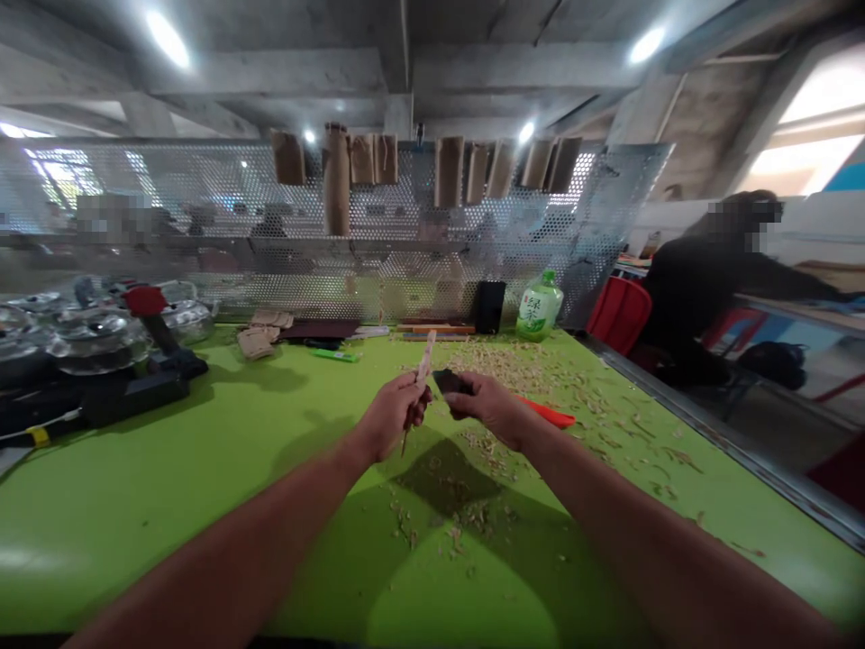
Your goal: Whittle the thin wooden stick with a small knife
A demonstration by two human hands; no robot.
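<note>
My left hand (397, 413) is closed around a thin, pale wood strip (425, 356) whose upper end points up and away from me. A short thin end shows below the fingers. Just to its right, my right hand (487, 406) pinches a small dark flat piece (446, 382) that looks like folded sandpaper. Its edge is close to the strip; whether they touch I cannot tell. Beneath both hands, pale wood shavings (483, 443) lie scattered over the green tabletop (270, 559). An orange-red object (549, 413) lies behind my right wrist, partly hidden.
At the back stand a green plastic bottle (539, 306) and a black upright object (489, 307). A green-handled tool (334, 356), a dark sheet (321, 332) and flat wooden pieces (260, 335) lie left of them. Glass pots (98, 342) and a red-and-black power tool (159, 324) occupy the left. A person (703, 279) sits at right.
</note>
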